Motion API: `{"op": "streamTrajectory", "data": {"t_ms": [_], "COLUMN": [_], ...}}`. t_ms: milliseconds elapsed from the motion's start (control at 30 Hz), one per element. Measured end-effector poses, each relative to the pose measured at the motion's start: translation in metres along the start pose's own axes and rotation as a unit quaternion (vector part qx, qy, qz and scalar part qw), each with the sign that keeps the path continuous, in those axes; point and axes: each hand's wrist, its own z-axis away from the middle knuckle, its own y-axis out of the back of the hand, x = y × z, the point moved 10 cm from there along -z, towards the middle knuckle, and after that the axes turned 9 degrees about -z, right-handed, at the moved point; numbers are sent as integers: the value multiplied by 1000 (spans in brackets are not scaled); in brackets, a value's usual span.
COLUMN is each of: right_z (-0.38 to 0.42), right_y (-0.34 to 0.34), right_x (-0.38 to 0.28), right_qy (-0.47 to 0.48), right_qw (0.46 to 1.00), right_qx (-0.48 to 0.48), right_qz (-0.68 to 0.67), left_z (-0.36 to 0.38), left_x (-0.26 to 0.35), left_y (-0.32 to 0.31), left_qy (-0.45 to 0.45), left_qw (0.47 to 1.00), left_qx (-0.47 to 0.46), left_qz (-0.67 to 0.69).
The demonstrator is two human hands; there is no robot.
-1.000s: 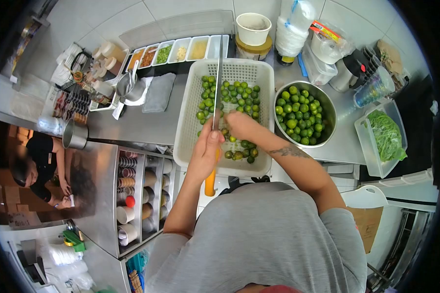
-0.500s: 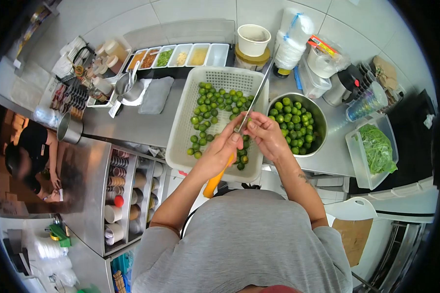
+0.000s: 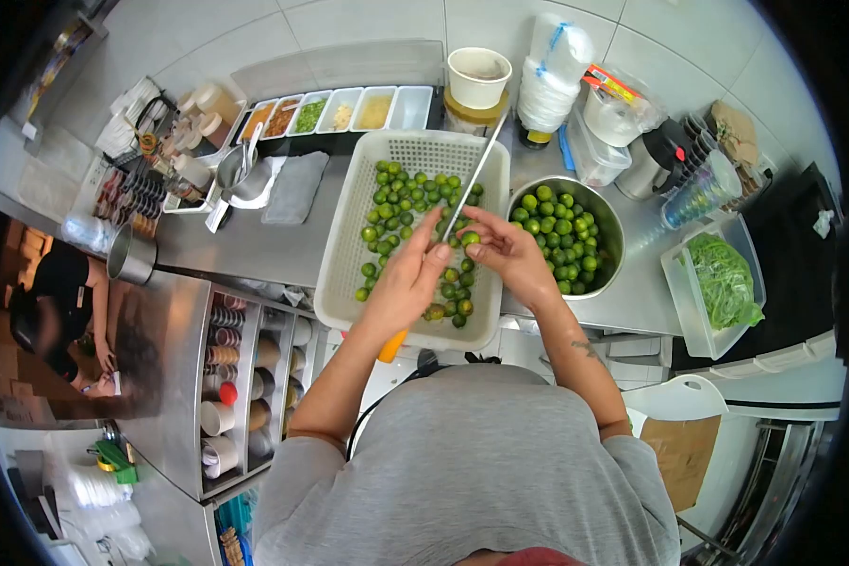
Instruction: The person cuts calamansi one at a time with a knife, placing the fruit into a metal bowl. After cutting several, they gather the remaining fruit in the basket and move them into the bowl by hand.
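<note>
My left hand (image 3: 407, 283) is closed round a long knife (image 3: 474, 179), its orange handle showing below the wrist and its blade pointing up and away to the right. Between the fingertips of my right hand (image 3: 507, 257) is a small green lime (image 3: 470, 239), close beside the blade. Both hands are over a white perforated basket (image 3: 335, 255), where many small limes (image 3: 415, 195) lie scattered. To the right, a round steel bowl (image 3: 616, 231) is heaped with more green limes (image 3: 561, 226).
Behind the basket stand a row of topping trays (image 3: 374, 108) and a white tub (image 3: 479, 75). A grey cloth (image 3: 295, 189) lies left; a bin of leafy greens (image 3: 724, 274) stands right. Another person (image 3: 61, 302) works at the far left.
The knife has swung more upright and its handle has slipped further behind my left forearm. My right fingers have opened somewhat, showing the lime. The camera view has shifted slightly.
</note>
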Motion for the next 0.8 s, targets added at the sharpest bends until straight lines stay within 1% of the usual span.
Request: {"op": "streamTrajectory", "data": {"t_ms": [33,67,167,200,267,300,333,367,433,467,500,533,567,600,633,667,700,733,767,800], "right_z": [0,1,2,0,0,2,7,11,18,23,26,31,22,10,-2,-10,-5,1,9,16], "right_y": [-1,-10,-15,-11,-16,-19,-22,-25,-30,-40,-46,-49,-49,-48,-41,-30,-41,-52,-59,-64], "right_x": [3,-10,-15,-12,-23,-29,-42,-60,-97,-111,-127,-142,-116,-82,-56,-54,-61,-86,-108,-102], "right_qy": [-5,49,121,91,91,89,113,105,91,110,124,131,116,94,66,37,78,120,154,41], "right_qw": [998,981,940,950,930,918,868,860,845,912,944,940,943,900,810,678,799,887,941,958], "right_qx": [-8,-32,0,-3,-50,-75,-77,-93,-123,-195,-260,-312,-254,-181,-101,-15,-70,-123,-172,-271], "right_qz": [56,184,320,299,353,380,478,490,513,342,159,-30,182,386,574,734,593,429,246,-85], "left_z": [-5,-8,-11,-11,-9,-9,-8,-4,5,15,26,33,22,3,-4,-13,-9,-5,1,11], "left_x": [-14,-25,-55,-63,-67,-53,-30,-4,64,84,102,114,88,47,20,26,37,51,65,86], "left_y": [2,4,2,-1,-1,5,18,32,77,89,104,117,85,39,6,22,36,53,71,99], "left_qy": [-8,-16,25,43,81,33,-13,-60,-137,-185,-227,-259,-188,-118,-50,-140,-218,-248,-275,-241], "left_qw": [999,995,991,980,942,924,901,873,938,971,960,908,920,924,920,968,968,964,957,965], "left_qx": [29,58,21,-15,-85,-99,-112,-124,-82,-109,-132,-149,-204,-260,-313,-195,-71,-19,34,5], "left_qz": [-39,-78,-132,-194,-313,-367,-418,-468,-307,-109,95,295,275,254,231,66,-101,-92,-85,101]}}
